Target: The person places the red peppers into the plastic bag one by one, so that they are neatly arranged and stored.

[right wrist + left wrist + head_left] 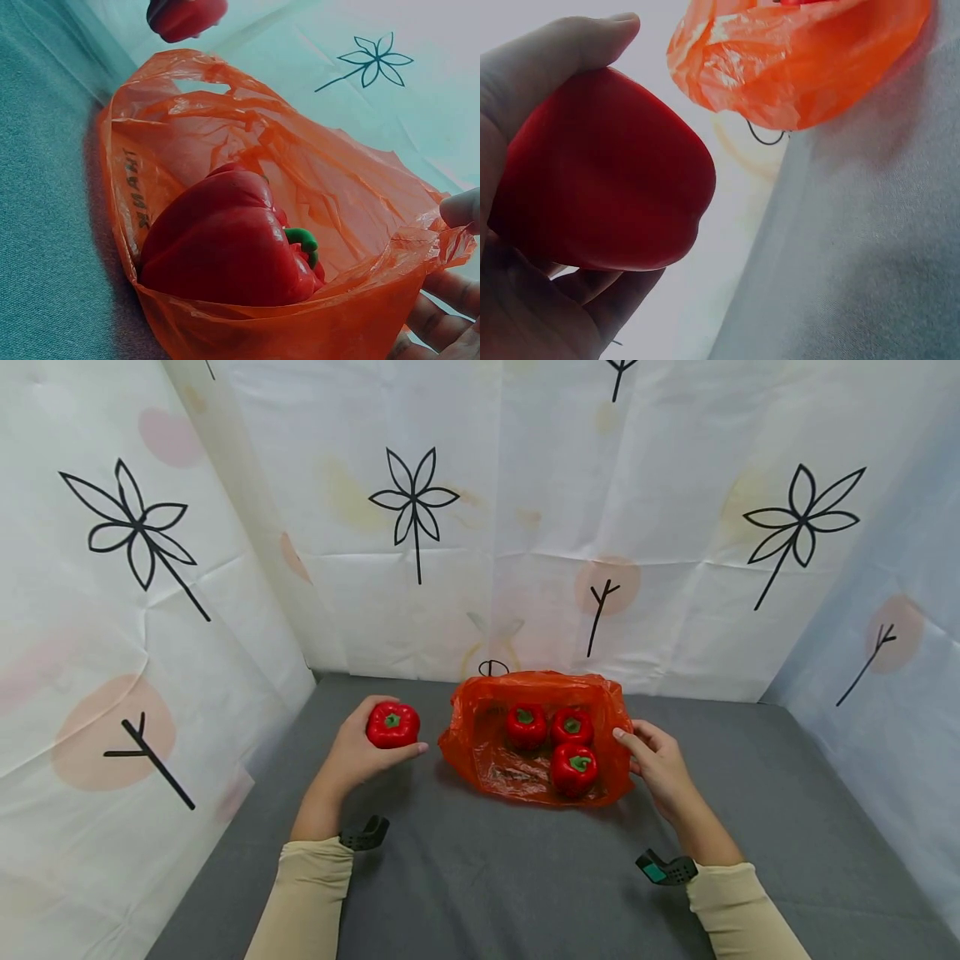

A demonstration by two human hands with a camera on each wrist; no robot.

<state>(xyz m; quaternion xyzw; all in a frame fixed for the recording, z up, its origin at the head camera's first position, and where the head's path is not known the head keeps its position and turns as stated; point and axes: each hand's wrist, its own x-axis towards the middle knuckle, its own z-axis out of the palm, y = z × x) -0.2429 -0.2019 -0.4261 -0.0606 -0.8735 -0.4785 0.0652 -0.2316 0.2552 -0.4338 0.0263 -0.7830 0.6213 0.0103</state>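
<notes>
My left hand (358, 745) grips a red bell pepper (393, 725) above the table, left of an orange plastic bag (480, 768). In the left wrist view the thumb and fingers wrap around this pepper (615, 180). The bag lies with its mouth spread, and three red bell peppers sit inside it: one at the left (527, 727), one behind right (572, 726) and one in front (573, 769). My right hand (663, 768) pinches the bag's right rim between thumb and fingers. In the right wrist view a pepper with a green stem (225, 240) fills much of the bag.
A grey cloth covers the table (487, 877). White curtains (525, 527) with printed flowers and twigs stand behind and at both sides. Dark bands sit on the left wrist (365, 833) and right wrist (666, 867).
</notes>
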